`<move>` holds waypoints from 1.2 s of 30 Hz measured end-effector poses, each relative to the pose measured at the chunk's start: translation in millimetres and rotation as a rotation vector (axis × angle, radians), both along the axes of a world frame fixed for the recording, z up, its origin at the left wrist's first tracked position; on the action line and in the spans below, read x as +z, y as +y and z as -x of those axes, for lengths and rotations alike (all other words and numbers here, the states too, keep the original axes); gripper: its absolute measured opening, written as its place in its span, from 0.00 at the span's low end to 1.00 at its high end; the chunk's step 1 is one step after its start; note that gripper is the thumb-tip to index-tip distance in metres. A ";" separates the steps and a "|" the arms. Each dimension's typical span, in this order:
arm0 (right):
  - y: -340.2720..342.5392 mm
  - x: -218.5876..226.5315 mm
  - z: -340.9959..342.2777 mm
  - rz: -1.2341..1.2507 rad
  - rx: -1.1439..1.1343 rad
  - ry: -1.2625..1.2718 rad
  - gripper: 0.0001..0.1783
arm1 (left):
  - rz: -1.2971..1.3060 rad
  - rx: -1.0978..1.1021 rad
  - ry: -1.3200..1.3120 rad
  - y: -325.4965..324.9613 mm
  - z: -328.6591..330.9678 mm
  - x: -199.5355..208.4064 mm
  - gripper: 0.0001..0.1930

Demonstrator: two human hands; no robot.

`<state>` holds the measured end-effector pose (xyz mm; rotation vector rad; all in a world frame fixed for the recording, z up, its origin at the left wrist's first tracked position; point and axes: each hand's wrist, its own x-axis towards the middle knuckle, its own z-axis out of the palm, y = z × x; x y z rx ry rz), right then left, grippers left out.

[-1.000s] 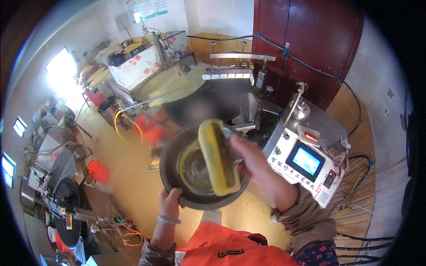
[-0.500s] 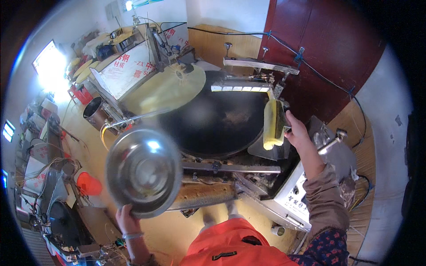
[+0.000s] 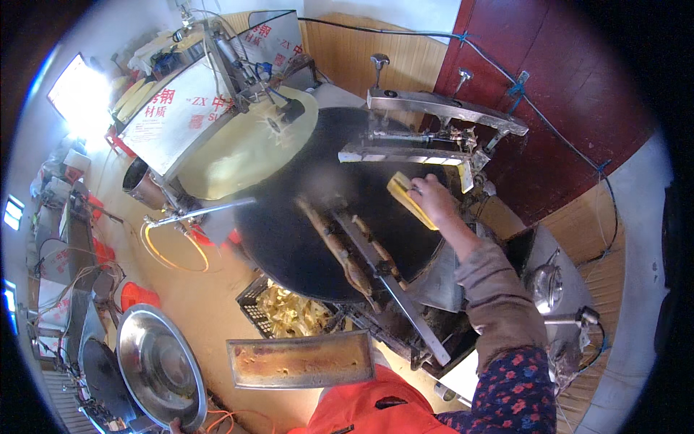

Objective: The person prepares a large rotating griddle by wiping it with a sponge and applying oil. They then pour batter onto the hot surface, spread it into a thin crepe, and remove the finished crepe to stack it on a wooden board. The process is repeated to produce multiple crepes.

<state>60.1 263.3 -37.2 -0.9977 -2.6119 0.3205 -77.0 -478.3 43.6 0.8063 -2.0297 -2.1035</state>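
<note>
In my right hand (image 3: 429, 197) is a yellow sponge-like pad (image 3: 410, 200) with a darker back, tilted over the right part of a round black griddle (image 3: 340, 239). My fingers are closed round its back; whether the pad touches the griddle I cannot tell. At the lower left a wide stainless steel bowl (image 3: 160, 367) hangs tipped on its side. My left hand (image 3: 176, 425) grips the bowl's lower rim, with only a fingertip or thumb showing. A pale yellow round sheet (image 3: 246, 155) extends from the griddle's far left edge onto the machine beside it.
A metal arm with a scraper (image 3: 405, 154) spans the griddle's far right. Another metal bar (image 3: 394, 289) slants across its near side. Close to me are a greasy rectangular tray (image 3: 300, 362) and a black crate of pale scraps (image 3: 293, 309). A thin nozzle pipe (image 3: 210, 210) reaches in from the left.
My right hand has carried the pad left, over the griddle. My left hand has lowered the bowl leftward and tipped it. The near metal bar has swung up across the griddle. The view has shifted.
</note>
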 end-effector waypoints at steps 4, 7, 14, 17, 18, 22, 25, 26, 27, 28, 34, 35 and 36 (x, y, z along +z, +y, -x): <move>23.1 -50.9 29.8 -0.084 -0.025 -0.082 0.13 | 0.053 -0.046 -0.125 -9.4 -3.7 -24.4 0.12; 48.6 -85.1 33.9 -0.081 0.026 -0.042 0.15 | 0.085 -0.102 -0.306 -28.6 -1.5 -34.2 0.24; 80.1 -109.0 19.4 -0.017 0.033 -0.001 0.14 | 0.003 -0.072 -0.237 11.6 4.1 -26.7 0.08; 77.1 -102.7 12.7 0.032 0.015 -0.052 0.15 | -0.035 0.010 -0.243 57.4 2.0 -5.3 0.06; 75.2 -100.2 10.2 0.040 0.018 -0.057 0.16 | -0.046 0.034 -0.246 70.2 0.7 1.2 0.06; 65.1 -93.4 -7.8 0.143 -0.026 -0.090 0.17 | -0.039 0.099 -0.252 93.9 -1.4 14.9 0.09; 55.1 -90.7 -26.2 0.175 -0.049 -0.095 0.17 | 0.047 -0.023 -0.276 82.9 1.7 10.8 0.05; 50.9 -90.5 -31.3 0.180 -0.053 -0.075 0.17 | 0.050 -0.039 -0.258 77.1 4.4 6.9 0.05; 46.4 -90.5 -36.4 0.187 -0.067 -0.063 0.17 | 0.037 -0.041 -0.225 71.8 6.6 1.3 0.04; 42.6 -90.3 -40.9 0.201 -0.089 -0.064 0.17 | 0.012 -0.042 -0.189 66.2 8.7 -3.9 0.04; 19.9 -93.4 -58.1 0.246 -0.153 -0.088 0.16 | -0.113 -0.051 -0.030 37.5 18.1 -33.6 0.06; 15.9 -95.0 -59.7 0.250 -0.159 -0.096 0.16 | -0.115 -0.057 -0.035 31.2 19.4 -36.0 0.06; 12.3 -96.5 -61.7 0.254 -0.164 -0.103 0.15 | -0.117 -0.062 -0.040 24.7 20.7 -38.1 0.07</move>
